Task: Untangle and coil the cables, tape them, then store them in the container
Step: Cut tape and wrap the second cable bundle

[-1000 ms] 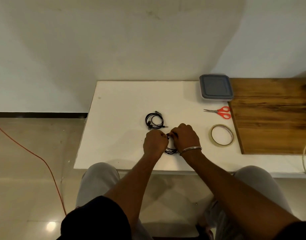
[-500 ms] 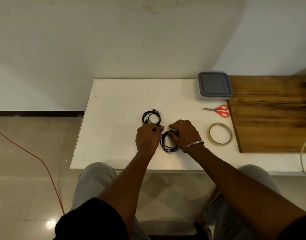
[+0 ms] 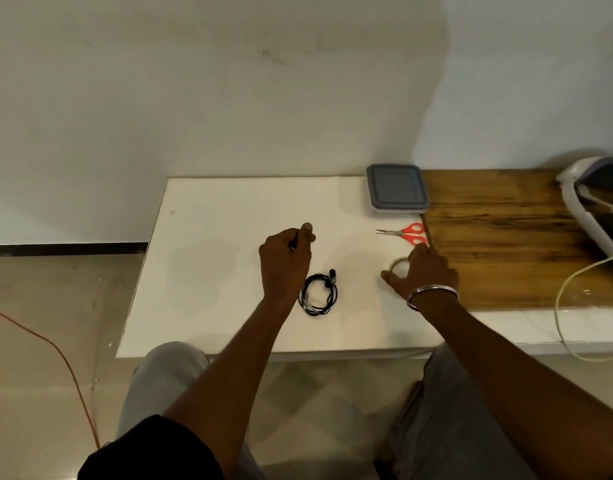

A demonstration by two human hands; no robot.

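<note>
**Head view: hands part from the coil; right hand goes to the tape**

1. Grip state. The left hand is curled narrow round a thin dark item, judged to be the second cable; too little of it shows to confirm. The right hand is spread wide over the tape roll, thumb at the roll's 9 o'clock edge and fingers toward 1 o'clock, not yet closed on it.

2. Change. Half a second ago both hands met at the coiled cable. That coil now lies free on the white table. The left hand has moved to its 11 o'clock and the right to its 3 o'clock.

3. Meaning. Coiling appears complete and taping is the step in hand.

4. Surroundings. The scissors lie at 12 o'clock of the roll. The container, lid on, sits beyond them.
</note>
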